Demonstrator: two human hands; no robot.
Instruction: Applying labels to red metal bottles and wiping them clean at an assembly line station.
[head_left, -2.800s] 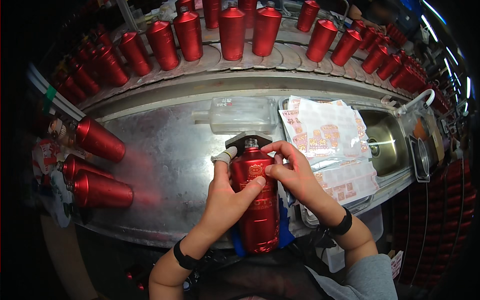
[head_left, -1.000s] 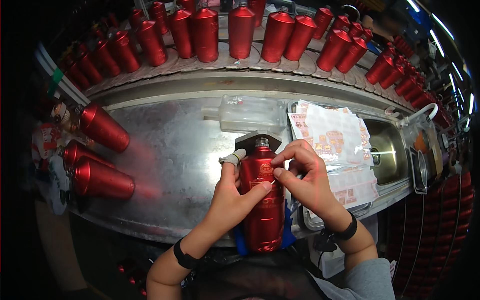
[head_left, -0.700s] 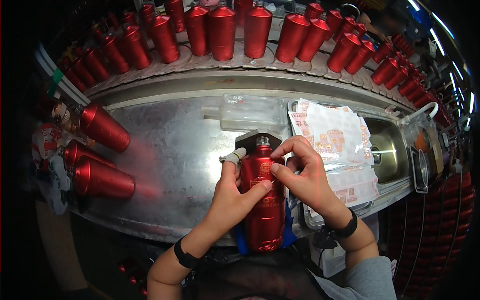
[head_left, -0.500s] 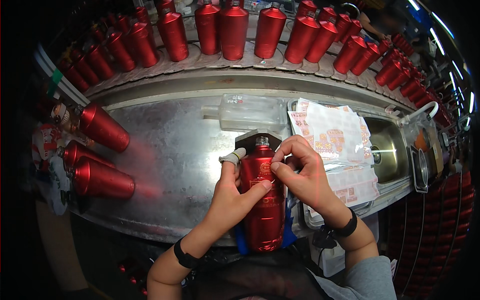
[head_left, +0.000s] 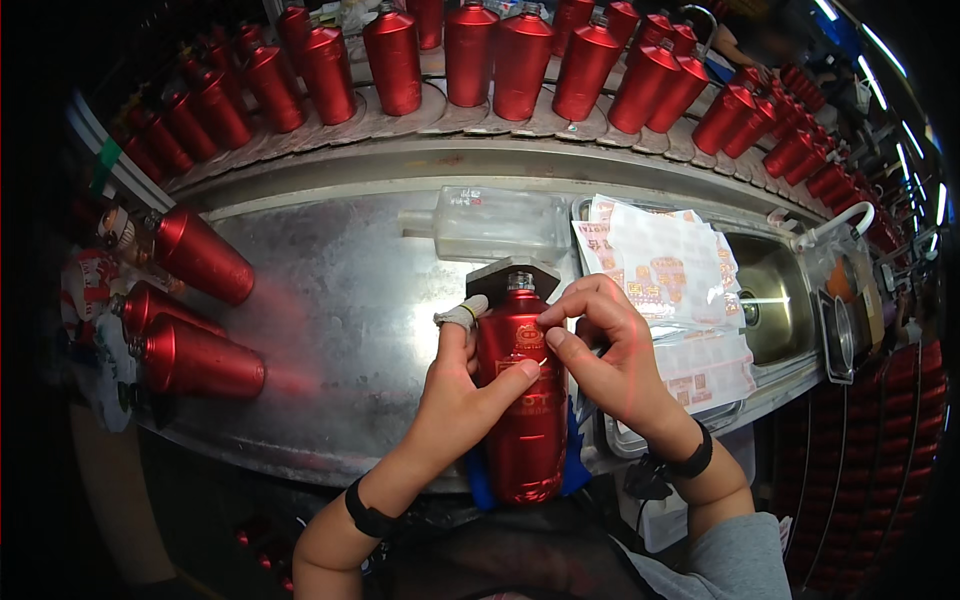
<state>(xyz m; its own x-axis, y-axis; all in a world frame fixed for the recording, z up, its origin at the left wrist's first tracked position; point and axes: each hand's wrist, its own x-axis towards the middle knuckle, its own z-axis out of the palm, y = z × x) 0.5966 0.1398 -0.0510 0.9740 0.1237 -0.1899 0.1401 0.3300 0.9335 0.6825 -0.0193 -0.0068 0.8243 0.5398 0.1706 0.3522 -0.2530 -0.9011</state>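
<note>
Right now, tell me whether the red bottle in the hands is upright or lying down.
Lying down. The red bottle rests lengthwise on the metal bench, neck pointing away from the person, with the left hand and right hand on it.

**Steel counter beneath a conveyor of red bottles**

A broad, scuffed stainless-steel counter [head_left: 340,300] fills the middle of the view and catches a bright reflection from lighting above. Behind it curves a grey conveyor track [head_left: 480,120] carrying a long row of upright red metal bottles [head_left: 470,50]. Three more red bottles lie on their sides [head_left: 195,355] at the counter's left end. A clear plastic rectangular box [head_left: 500,222] rests near the back edge, beside a stack of white printed label sheets [head_left: 670,270]. To the right, a small sunken steel basin [head_left: 765,300] is set into the counter. Strip lights [head_left: 880,60] glow at upper right; the surrounding room is too dark to make out, possibly a factory hall.
</note>
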